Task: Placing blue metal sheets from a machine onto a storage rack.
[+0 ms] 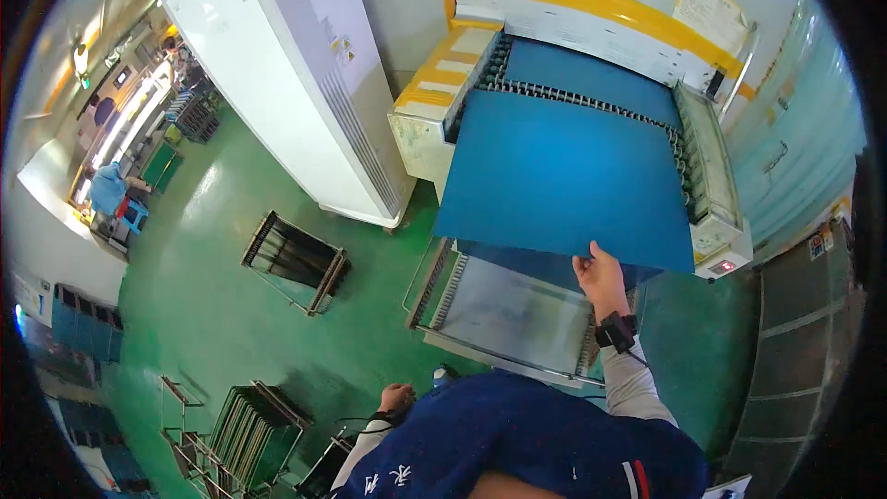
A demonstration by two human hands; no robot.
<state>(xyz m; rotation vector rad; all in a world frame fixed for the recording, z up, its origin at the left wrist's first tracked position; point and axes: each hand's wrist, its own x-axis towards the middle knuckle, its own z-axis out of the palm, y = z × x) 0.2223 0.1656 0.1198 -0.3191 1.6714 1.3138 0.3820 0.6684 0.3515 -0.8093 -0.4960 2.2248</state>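
Note:
A large flat blue panel (568, 171) extends off the near end of a roller conveyor (587, 99). My right hand (601, 275) pinches its near edge, right of the middle, with the thumb on top. Farther back on the rollers lies a second blue panel (591, 81). Under the held panel stands a slotted rack (442, 288) with comb-like sides, and a pale sheet (513, 314) shows inside it. Part of a darker blue panel (637, 273) shows just below the held one. My left hand (397, 397) hangs low at my left side, its fingers curled, with nothing visible in them.
A tall white air conditioner (286, 74) stands left of the conveyor. On the green floor are a small rack (296, 263) and a rack of upright panels (249, 434). A grey panelled cabinet (795, 360) borders the right. People sit along a far-left bench.

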